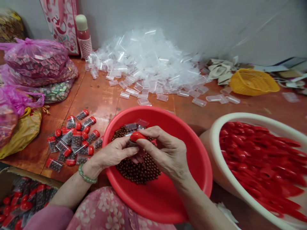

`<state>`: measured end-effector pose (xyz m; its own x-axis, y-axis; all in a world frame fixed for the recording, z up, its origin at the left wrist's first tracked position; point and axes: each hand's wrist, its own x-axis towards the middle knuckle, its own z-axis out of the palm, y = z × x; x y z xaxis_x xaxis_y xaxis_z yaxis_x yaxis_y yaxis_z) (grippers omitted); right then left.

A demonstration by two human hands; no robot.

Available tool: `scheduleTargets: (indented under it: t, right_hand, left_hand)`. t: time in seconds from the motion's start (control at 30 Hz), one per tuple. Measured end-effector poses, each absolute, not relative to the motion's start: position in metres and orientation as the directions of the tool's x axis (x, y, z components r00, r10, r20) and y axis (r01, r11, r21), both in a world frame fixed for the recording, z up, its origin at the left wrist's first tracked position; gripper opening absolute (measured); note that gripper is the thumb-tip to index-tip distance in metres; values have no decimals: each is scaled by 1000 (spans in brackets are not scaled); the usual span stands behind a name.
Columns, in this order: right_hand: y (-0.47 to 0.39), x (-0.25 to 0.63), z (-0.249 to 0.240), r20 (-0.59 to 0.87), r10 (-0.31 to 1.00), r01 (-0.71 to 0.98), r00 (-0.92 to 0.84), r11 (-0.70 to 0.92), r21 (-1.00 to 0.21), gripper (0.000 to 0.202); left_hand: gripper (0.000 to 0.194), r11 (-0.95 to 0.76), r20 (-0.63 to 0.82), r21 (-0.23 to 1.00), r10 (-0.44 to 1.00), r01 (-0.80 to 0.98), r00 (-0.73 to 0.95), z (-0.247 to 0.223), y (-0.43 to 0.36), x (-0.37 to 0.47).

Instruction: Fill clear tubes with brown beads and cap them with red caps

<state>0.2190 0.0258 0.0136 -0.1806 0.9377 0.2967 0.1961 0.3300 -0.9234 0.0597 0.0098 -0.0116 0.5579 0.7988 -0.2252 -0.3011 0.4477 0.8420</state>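
Observation:
Over the red basin (192, 159), my left hand (115, 151) is closed around a small clear plastic container, mostly hidden by the fingers. My right hand (169, 150) pinches a red cap (137, 136) at the container's top between thumb and fingers. Whether the cap is fully seated cannot be made out. Below both hands lie many dark brown beads (141, 169) in the basin. A few clear containers (130, 126) rest on the beads near the far rim.
Filled, red-capped containers (76, 139) lie left on the wooden table (96, 92); more fill a box (26, 204) at lower left. Clear empties (153, 64) are heaped behind. A white tub (216, 131) of red caps (261, 159) stands right, near a yellow basket (254, 82). Bags (35, 60) sit left.

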Motion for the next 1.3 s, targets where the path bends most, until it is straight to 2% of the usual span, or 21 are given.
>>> scheduleTargets:
  t: [0.17, 0.33, 0.47, 0.63, 0.73, 0.83, 0.9, 0.97, 1.03, 1.17, 1.3]
  right_hand:
    - [28, 222, 9, 376, 889, 255, -263, 440, -861, 9]
    - [31, 226, 10, 384, 855, 338, -349, 497, -799, 8]
    - [33, 231, 12, 438, 758, 384, -483, 633, -673, 12]
    - [29, 232, 7, 453, 645, 487, -615, 763, -425, 47]
    - [24, 230, 2, 434, 627, 517, -647, 779, -355, 50]
    - [22, 229, 0, 445, 652, 500, -614, 757, -420, 48]
    - [23, 231, 1, 432, 706, 439, -561, 696, -568, 41]
    - [25, 233, 1, 395, 783, 355, -480, 585, -729, 25]
    - [27, 234, 1, 356, 845, 288, -399, 484, -826, 14]
    - [27, 233, -1, 338, 867, 257, -365, 443, -859, 16]
    - [24, 231, 1, 381, 850, 305, -365, 496, -813, 18]
  left_hand:
    - [43, 421, -224, 860, 819, -289, 528, -9, 10, 59]
    - [46, 434, -257, 880, 775, -192, 577, -11, 11, 57]
    - [44, 424, -254, 891, 762, -163, 595, -13, 10, 57]
    - [27, 374, -253, 919, 799, -122, 545, -14, 7, 58]
    - [24, 371, -277, 926, 794, -72, 542, -16, 7, 58]
    - [25, 351, -258, 934, 795, -69, 550, -16, 8, 58]
    - [28, 373, -252, 923, 769, -93, 588, -15, 9, 58]
    - [31, 396, -263, 914, 744, -88, 615, -12, 10, 59]
    - [32, 379, -281, 925, 749, -40, 601, -8, 12, 61]
    - [35, 317, -298, 946, 766, 69, 569, -5, 14, 63]
    - [31, 326, -281, 945, 760, 30, 586, -9, 13, 63]
